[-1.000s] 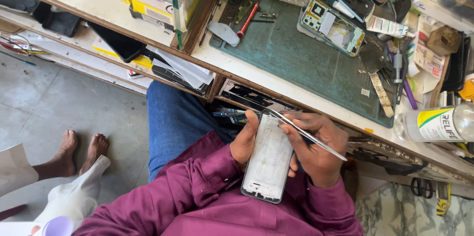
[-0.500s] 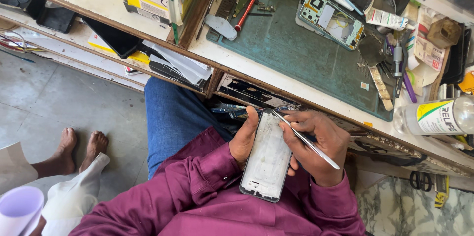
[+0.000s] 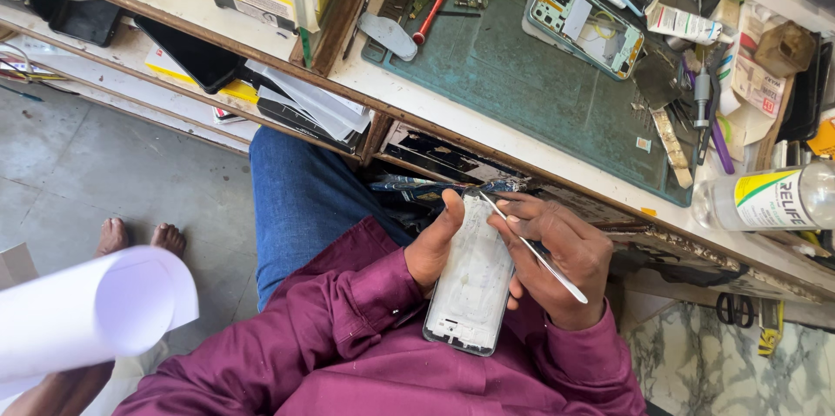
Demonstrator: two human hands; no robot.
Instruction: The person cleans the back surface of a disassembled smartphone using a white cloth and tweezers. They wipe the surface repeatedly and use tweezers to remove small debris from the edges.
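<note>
Right hand (image 3: 565, 255): fingers pinched narrow on thin metal tweezers (image 3: 532, 249), tips touching the upper edge of a white phone frame (image 3: 472, 281). Left hand (image 3: 435, 242): fingers wrapped round the frame's left side, thumb on its top corner. Frame held upright over the lap, just below the counter (image 3: 452, 116) edge. On the counter: green work mat (image 3: 522, 68), opened phone (image 3: 587, 24), clear bottle (image 3: 770, 198).

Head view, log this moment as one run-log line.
left hand: holds phone frame | right hand: metal tweezers, tip at frame's top edge
</note>
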